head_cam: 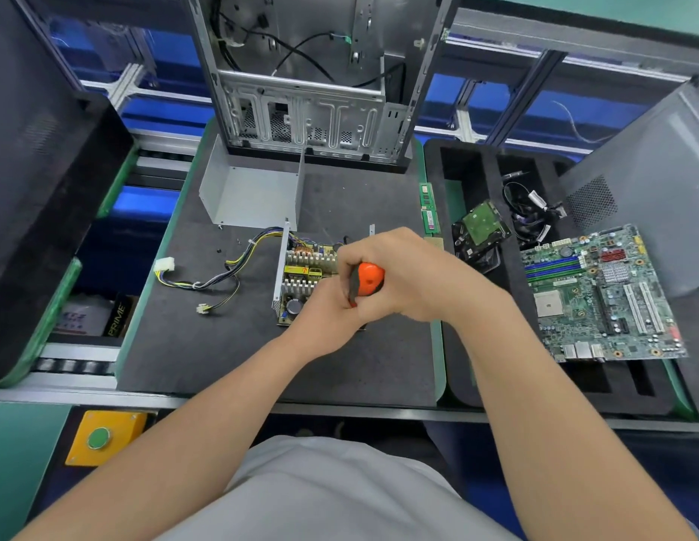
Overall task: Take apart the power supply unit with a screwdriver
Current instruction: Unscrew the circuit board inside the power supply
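Seeing the power supply unit (301, 275) lying opened on the dark mat (223, 365), board and heatsinks exposed. Right hand (410, 275) is sitting over its right side, forearm coming in from lower right, wrist bent inward. Its fingers are wrapping tight round the orange handle of the screwdriver (367, 283), handle end facing up at me; the shaft is hidden. Left hand (320, 322) is pressing against the unit's near edge, just under the handle, forearm angling in from lower left. Its fingertips are tucked under the right hand, so I can't tell what they're holding. The cable harness (223, 267) is trailing off the unit's left. The grey cover (254, 197) is lying just behind the unit, the computer case (301, 91) standing further behind. The motherboard (601, 294) is sitting well to the unit's right.
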The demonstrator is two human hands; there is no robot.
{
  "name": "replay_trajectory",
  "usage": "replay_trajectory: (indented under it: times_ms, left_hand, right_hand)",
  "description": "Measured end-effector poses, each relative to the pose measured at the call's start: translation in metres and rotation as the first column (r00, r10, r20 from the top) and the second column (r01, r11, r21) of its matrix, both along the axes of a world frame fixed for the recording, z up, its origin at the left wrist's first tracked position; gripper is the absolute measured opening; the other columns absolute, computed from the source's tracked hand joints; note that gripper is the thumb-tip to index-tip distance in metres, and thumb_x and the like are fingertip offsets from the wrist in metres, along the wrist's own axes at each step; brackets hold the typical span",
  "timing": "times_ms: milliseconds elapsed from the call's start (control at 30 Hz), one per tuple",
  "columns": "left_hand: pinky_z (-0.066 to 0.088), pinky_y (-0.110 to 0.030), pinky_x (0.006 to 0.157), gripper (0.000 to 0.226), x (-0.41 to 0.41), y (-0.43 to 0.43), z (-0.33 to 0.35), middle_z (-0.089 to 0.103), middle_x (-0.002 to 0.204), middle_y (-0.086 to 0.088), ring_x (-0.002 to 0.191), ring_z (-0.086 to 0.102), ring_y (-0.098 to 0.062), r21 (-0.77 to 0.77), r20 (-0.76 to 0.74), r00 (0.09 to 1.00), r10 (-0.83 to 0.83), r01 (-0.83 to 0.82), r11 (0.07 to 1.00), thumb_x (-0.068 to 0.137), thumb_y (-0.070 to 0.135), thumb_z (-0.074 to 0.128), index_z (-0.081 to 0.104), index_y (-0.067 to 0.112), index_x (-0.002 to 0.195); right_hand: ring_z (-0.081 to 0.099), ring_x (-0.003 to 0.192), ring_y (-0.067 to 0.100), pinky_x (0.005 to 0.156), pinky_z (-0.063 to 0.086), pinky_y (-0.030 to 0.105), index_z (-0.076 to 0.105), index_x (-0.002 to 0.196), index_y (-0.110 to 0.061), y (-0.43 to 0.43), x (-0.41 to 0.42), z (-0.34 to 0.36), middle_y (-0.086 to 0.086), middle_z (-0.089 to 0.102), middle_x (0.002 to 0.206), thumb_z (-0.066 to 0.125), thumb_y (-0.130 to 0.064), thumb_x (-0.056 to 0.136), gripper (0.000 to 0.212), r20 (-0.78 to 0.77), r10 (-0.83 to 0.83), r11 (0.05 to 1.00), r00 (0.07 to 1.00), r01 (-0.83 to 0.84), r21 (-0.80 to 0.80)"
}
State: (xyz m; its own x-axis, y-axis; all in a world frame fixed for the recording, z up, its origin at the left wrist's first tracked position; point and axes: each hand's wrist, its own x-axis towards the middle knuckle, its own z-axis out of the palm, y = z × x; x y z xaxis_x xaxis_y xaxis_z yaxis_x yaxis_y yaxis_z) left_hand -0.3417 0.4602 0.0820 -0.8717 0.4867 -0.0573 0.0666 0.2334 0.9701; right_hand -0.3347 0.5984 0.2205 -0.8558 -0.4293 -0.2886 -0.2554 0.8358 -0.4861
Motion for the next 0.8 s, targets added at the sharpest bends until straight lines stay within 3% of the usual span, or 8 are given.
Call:
replay_trajectory:
  times_ms: [100,200,300,367,400,467,633,800]
  left_hand:
    - [0.055,-0.036,0.063,0.017,0.002,0.001,0.001,0.073,0.081,-0.004,0.077,0.069,-0.023,-0.014,-0.029,0.999,0.014,-0.014,1.0,0.089,0.044,0.067,0.067,0.028,0.092]
    - [0.042,-0.033,0.061,0.015,0.005,0.003,0.001,0.061,0.065,0.0,0.064,0.055,-0.011,0.076,0.082,0.996,0.033,-0.04,0.996,0.091,0.016,0.065,0.06,0.01,0.078]
    - [0.056,-0.024,0.075,0.008,0.007,0.005,0.003,0.07,0.079,0.012,0.073,0.059,0.005,0.019,0.027,0.998,0.062,-0.063,0.998,0.086,0.016,0.057,0.062,0.022,0.087]
    - [0.059,-0.026,0.09,0.029,0.007,0.004,0.008,0.075,0.097,0.019,0.083,0.061,0.009,-0.001,-0.006,0.998,0.064,-0.064,0.998,0.083,0.022,0.054,0.065,0.043,0.101]
    - [0.053,-0.01,0.086,0.044,0.007,0.003,0.009,0.068,0.097,0.041,0.085,0.06,0.02,-0.007,-0.038,0.995,0.091,-0.091,0.996,0.08,0.023,0.056,0.061,0.06,0.101]
    - [0.048,-0.004,0.071,0.039,0.006,0.002,0.008,0.054,0.077,0.057,0.076,0.055,0.029,-0.039,-0.029,0.997,0.069,-0.07,0.997,0.075,0.027,0.058,0.062,0.064,0.085]
    - [0.043,-0.029,0.058,0.008,-0.002,-0.001,-0.002,0.057,0.068,-0.005,0.063,0.047,-0.007,0.04,0.086,0.996,-0.008,0.004,0.999,0.087,0.014,0.067,0.065,0.011,0.08]
    - [0.038,-0.002,0.054,0.016,0.001,-0.004,0.014,0.06,0.069,0.033,0.065,0.053,0.017,0.046,0.004,0.999,-0.035,0.034,0.998,0.078,0.037,0.058,0.062,0.052,0.075]
  right_hand:
    - [0.063,0.086,0.015,0.076,0.054,0.032,0.071,0.091,-0.023,0.001,-0.002,0.011,-0.009,0.069,0.086,0.081,-0.021,0.076,0.018,0.02,0.067,0.997,0.998,-0.067,0.045]
    - [0.061,0.079,0.026,0.06,0.051,0.039,0.059,0.1,-0.025,-0.006,0.011,0.012,-0.006,0.055,0.077,0.068,-0.047,0.084,0.029,-0.158,-0.049,0.979,0.986,0.079,0.187]
    - [0.044,0.068,0.029,0.054,0.028,0.033,0.041,0.079,-0.019,-0.032,0.022,0.004,-0.005,0.034,0.069,0.048,-0.075,0.091,0.057,-0.358,-0.27,0.846,0.894,0.398,0.356]
    - [0.044,0.072,0.031,0.062,0.034,0.036,0.036,0.075,-0.016,-0.043,0.019,-0.005,-0.001,0.032,0.068,0.044,-0.07,0.099,0.059,-0.304,-0.398,0.813,0.865,0.487,0.32]
    - [0.046,0.074,0.032,0.063,0.036,0.036,0.039,0.079,-0.015,-0.044,0.015,-0.009,0.0,0.032,0.068,0.049,-0.06,0.101,0.051,-0.267,-0.41,0.825,0.872,0.48,0.3]
    - [0.049,0.071,0.033,0.057,0.035,0.033,0.043,0.087,-0.016,-0.038,0.01,-0.01,0.0,0.037,0.069,0.06,-0.038,0.098,0.03,-0.243,-0.34,0.878,0.909,0.399,0.265]
    - [0.06,0.079,0.028,0.057,0.048,0.036,0.059,0.087,-0.023,-0.02,0.003,0.006,-0.005,0.057,0.08,0.071,-0.019,0.082,0.014,-0.087,-0.089,0.979,0.992,0.103,0.176]
    - [0.047,0.077,0.009,0.062,0.041,0.022,0.07,0.09,-0.023,-0.015,-0.014,0.019,-0.009,0.05,0.087,0.075,-0.012,0.079,0.016,0.004,0.274,0.93,0.962,-0.266,0.252]
